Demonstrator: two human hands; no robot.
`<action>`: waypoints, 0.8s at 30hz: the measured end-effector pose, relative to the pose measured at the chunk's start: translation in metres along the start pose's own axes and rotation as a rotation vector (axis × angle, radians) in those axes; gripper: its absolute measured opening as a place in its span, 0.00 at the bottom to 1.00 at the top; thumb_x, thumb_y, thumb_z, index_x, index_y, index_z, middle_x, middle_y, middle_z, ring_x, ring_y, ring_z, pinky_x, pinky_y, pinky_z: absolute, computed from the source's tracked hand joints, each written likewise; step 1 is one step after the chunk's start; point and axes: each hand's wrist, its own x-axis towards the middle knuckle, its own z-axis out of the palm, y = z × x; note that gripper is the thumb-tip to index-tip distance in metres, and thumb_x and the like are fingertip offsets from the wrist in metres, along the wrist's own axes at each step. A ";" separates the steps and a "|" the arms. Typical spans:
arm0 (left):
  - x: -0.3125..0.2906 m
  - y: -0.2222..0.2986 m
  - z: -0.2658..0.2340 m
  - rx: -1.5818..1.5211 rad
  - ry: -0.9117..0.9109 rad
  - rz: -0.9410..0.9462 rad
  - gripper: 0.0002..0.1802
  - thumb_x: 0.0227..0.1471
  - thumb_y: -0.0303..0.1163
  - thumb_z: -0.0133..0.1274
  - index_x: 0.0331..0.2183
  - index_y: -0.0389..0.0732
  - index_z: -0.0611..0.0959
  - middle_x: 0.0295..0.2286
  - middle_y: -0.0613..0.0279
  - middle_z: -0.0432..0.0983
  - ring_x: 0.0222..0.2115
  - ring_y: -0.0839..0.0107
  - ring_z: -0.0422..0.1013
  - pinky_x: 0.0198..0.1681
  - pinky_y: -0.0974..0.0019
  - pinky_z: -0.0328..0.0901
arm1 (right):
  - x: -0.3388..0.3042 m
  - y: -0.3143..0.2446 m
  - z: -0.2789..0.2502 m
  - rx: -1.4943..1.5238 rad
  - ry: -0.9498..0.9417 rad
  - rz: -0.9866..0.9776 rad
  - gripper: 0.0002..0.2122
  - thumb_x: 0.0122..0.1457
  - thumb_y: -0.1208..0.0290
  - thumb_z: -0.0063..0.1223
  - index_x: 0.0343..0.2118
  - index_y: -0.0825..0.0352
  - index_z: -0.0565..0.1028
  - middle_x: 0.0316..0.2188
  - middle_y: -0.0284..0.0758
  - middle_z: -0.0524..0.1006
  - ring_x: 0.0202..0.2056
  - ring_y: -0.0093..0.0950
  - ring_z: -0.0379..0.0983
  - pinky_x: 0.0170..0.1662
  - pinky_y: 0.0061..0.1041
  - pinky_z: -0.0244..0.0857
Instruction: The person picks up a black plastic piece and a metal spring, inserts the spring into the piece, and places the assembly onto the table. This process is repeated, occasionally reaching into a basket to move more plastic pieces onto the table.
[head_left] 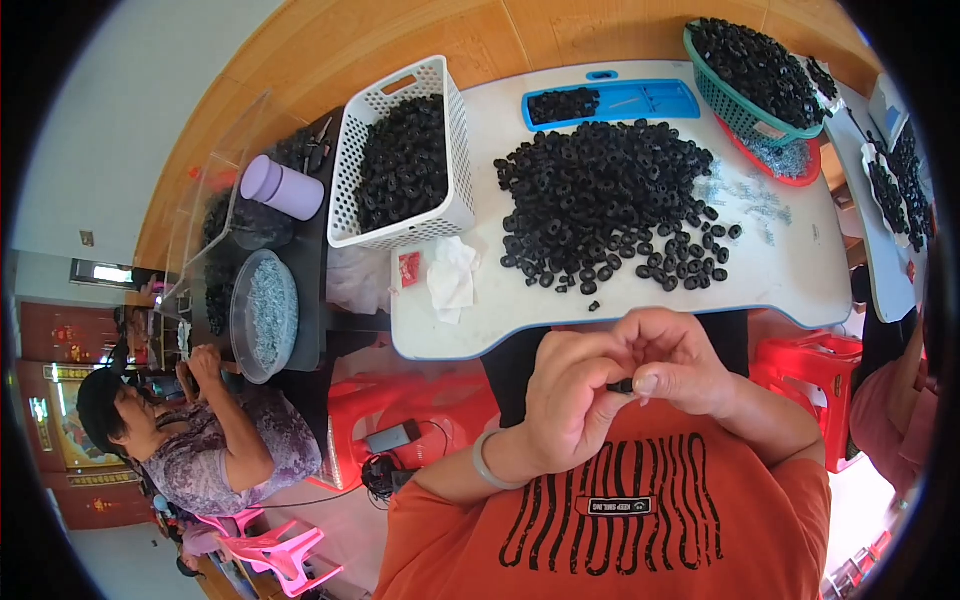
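Observation:
Close in front of my chest, my left hand (572,402) and my right hand (678,362) meet with their fingertips pressed together. A small black piece (622,386) pokes out between the two thumbs, gripped from both sides; most of it is hidden by fingers. Beyond my hands, a large heap of small black oval parts with holes (605,190) lies on the white table (450,335). One loose black part (594,306) sits near the table's front edge. Thin silvery pins or screws (750,200) are scattered right of the heap.
White basket (458,205) of black parts at left; beside it, a tissue (452,280), purple bottle (290,190) and bowl of silvery pieces (238,330). Behind the heap lies a blue tray (660,100). A green basket (715,90) stands over a red tray (812,165). Co-workers sit left and right.

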 end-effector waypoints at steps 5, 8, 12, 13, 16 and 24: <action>-0.006 -0.007 0.009 0.054 0.059 0.085 0.11 0.67 0.36 0.60 0.39 0.36 0.80 0.49 0.47 0.76 0.47 0.50 0.73 0.54 0.46 0.68 | -0.007 0.007 0.007 -0.047 -0.060 0.041 0.14 0.72 0.61 0.63 0.35 0.68 0.83 0.28 0.29 0.81 0.27 0.16 0.75 0.29 0.18 0.68; -0.007 -0.008 0.011 0.057 0.077 0.113 0.11 0.67 0.35 0.59 0.39 0.36 0.80 0.47 0.48 0.77 0.46 0.50 0.74 0.56 0.43 0.69 | -0.002 0.011 0.010 -0.082 -0.066 -0.042 0.13 0.73 0.64 0.61 0.34 0.69 0.82 0.27 0.29 0.81 0.26 0.16 0.74 0.29 0.19 0.68; -0.010 -0.005 0.008 0.101 0.126 0.108 0.10 0.68 0.34 0.58 0.40 0.36 0.80 0.46 0.48 0.78 0.45 0.52 0.75 0.58 0.39 0.69 | 0.002 0.002 0.032 -0.232 0.036 -0.086 0.12 0.73 0.67 0.59 0.34 0.69 0.82 0.26 0.30 0.79 0.24 0.16 0.72 0.28 0.19 0.67; -0.010 -0.005 0.007 0.101 0.142 0.108 0.10 0.68 0.33 0.58 0.40 0.35 0.80 0.45 0.48 0.78 0.45 0.52 0.75 0.58 0.39 0.69 | 0.001 0.002 0.033 -0.233 0.036 -0.089 0.12 0.73 0.67 0.59 0.34 0.69 0.82 0.26 0.30 0.79 0.24 0.16 0.72 0.28 0.19 0.67; -0.008 -0.004 0.001 0.039 0.102 0.060 0.09 0.67 0.31 0.60 0.41 0.35 0.80 0.46 0.48 0.78 0.46 0.53 0.75 0.58 0.42 0.70 | -0.002 0.006 0.028 -0.075 0.055 0.103 0.13 0.74 0.65 0.57 0.35 0.69 0.82 0.26 0.30 0.79 0.26 0.16 0.72 0.30 0.19 0.68; -0.002 -0.050 -0.029 0.044 0.303 -0.110 0.09 0.63 0.22 0.59 0.45 0.33 0.81 0.46 0.51 0.77 0.47 0.61 0.73 0.55 0.60 0.69 | 0.000 0.031 0.011 -0.045 0.081 0.101 0.15 0.76 0.59 0.53 0.50 0.67 0.81 0.32 0.29 0.81 0.27 0.13 0.70 0.30 0.17 0.67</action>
